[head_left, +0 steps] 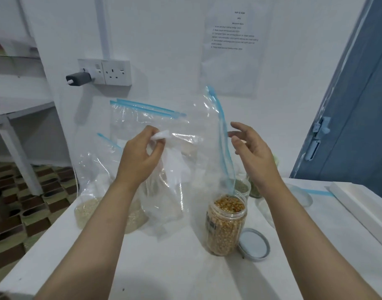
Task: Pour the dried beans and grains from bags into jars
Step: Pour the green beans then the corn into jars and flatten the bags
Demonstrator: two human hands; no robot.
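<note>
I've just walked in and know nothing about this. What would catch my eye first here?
Probably the big clear zip bag held up mid-table, its corner pinched by the left hand, its blue zip strip dangling into an open jar of yellow kernels. The right hand hovers open beside that strip. The jar's grey lid lies just right of it, and bags of pale grains sit at the left.

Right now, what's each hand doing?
Left hand: pinching the empty bag by a corner.
Right hand: open, holding nothing, beside the bag's blue zip.
</note>
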